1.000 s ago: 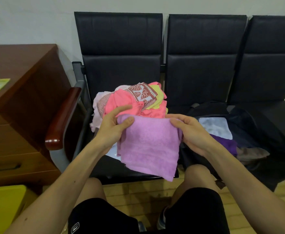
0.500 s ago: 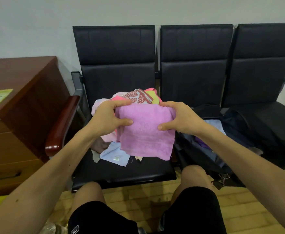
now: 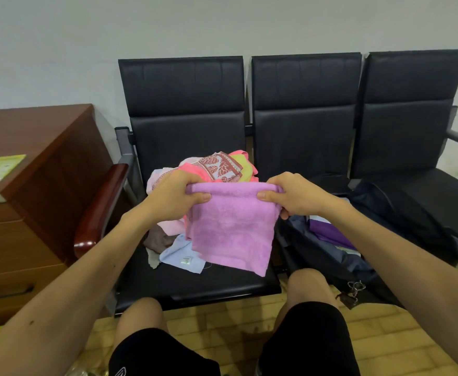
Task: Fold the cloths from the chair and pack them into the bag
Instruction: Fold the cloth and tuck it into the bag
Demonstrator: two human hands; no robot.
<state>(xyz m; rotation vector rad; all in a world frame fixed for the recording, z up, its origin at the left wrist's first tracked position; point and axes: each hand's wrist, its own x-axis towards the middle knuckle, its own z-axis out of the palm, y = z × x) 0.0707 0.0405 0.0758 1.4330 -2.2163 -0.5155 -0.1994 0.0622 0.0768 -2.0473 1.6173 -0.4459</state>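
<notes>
You hold the lilac towel up in front of you, over the front of the left chair seat. Its folded top edge runs side to side between your hands and the rest hangs down. It looks near square, so the long axis is hard to call. The bottom edge slants, and the lower right corner is lowest.

Your left hand pinches the top left corner, thumb on the near face and fingers curled behind. Your right hand grips the top right corner the same way.

The seat is black padded, the first of three joined chairs against a plain pale wall. There is a wooden armrest at the left and a yellowish tiled floor. A brown wooden cabinet stands to the left with a green booklet on top.

The towel is terry, plain lilac-pink, doubled over, with a faint woven band across it. Behind it a pile of cloths sits on the same seat, with a light blue cloth and a brown cloth at its foot. The dark bag lies open on the middle seat, with a purple cloth inside.
</notes>
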